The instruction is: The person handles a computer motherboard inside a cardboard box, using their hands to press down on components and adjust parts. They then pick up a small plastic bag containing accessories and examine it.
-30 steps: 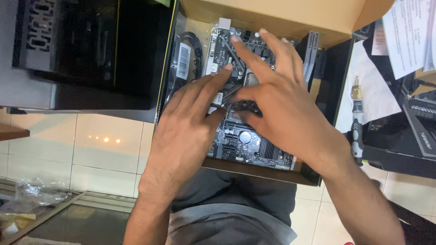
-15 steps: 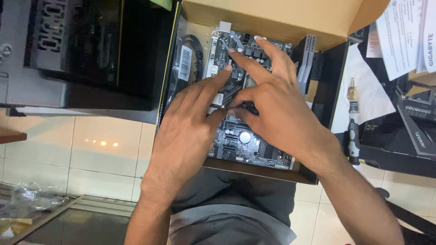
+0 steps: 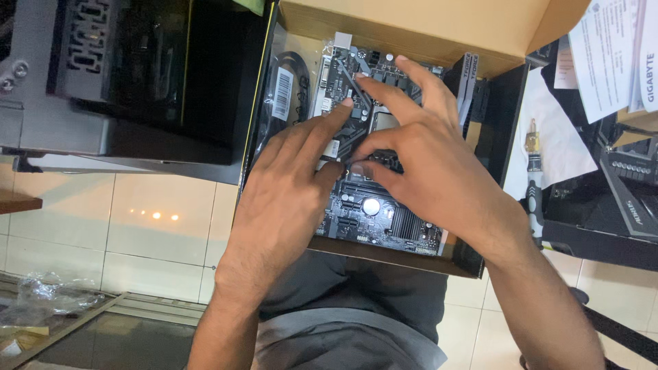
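Motherboard (image 3: pixel 370 212), dark and flat, is seen lying inside an open cardboard box (image 3: pixel 411 27) that rests on the person's lap, its brown flap raised at the far side. Largest in view, a black computer case (image 3: pixel 123 75) is set to the left of the box, above a pale tiled floor (image 3: pixel 137 219). Papers (image 3: pixel 610 62) and another dark package (image 3: pixel 617 199) are spread to the right, well apart from the board.

Both hands are laid over the middle of the board. The left hand (image 3: pixel 288 199) is held flat with its fingers extended and close together, the index fingertip pressed near the thin metal socket lever (image 3: pixel 354 85); nothing is gripped by it. The right hand (image 3: pixel 425 171) is spread, fingers open and slightly arched, the fingertips touching the board around the processor socket (image 3: pixel 384 123); nothing is clasped by it either.

A coiled cable in a clear bag (image 3: pixel 284 96) is tucked beside the board on its left. A screwdriver (image 3: pixel 533 171) is laid just outside the box on the right. A round silver coin battery (image 3: pixel 371 205) is visible on the board below the hands.
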